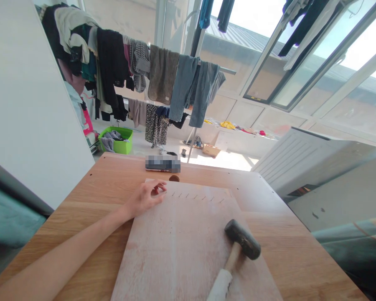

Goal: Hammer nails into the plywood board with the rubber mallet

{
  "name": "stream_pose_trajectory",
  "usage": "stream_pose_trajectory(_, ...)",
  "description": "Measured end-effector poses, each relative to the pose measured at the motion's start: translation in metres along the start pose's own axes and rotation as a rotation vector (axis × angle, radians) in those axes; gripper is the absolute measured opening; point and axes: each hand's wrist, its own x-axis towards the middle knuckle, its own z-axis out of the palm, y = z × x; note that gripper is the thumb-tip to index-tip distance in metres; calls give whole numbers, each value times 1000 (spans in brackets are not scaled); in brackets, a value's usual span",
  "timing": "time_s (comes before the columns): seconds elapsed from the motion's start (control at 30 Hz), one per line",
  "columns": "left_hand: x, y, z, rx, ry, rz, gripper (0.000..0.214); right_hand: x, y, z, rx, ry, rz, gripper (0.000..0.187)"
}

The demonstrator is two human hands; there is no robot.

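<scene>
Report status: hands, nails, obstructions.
Left hand at the board's far-left corner; right hand out of view. Nails in a row near the far edge. Mallet over the board, clear of nails.

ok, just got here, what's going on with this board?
A person's left hand is at the far left corner of a wooden board on a table, fingers curled; whether they pinch anything is unclear. Beside it, a row of thin nails sticks up along the board's far end. A mallet is over the board's right side, its handle running out of the picture. The right hand is out of view, so whether it grips the mallet can't be told.
</scene>
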Motion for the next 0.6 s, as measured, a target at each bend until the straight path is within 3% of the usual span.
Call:
stream_pose_trajectory(0.13, 1, 3, -1, -4, -1, -1, 35, 2, -2, 0, 23, -111, -55, 45)
stream_pose_trajectory(0.37, 0, 0, -1, -1, 0, 1, 34, 8, 1, -8, 48, -181, -138, 42)
stream_pose_trajectory(0.6, 0, 1, -1, 3, -3, 6, 34, -2, 2, -9, 62, -80, -219, 32)
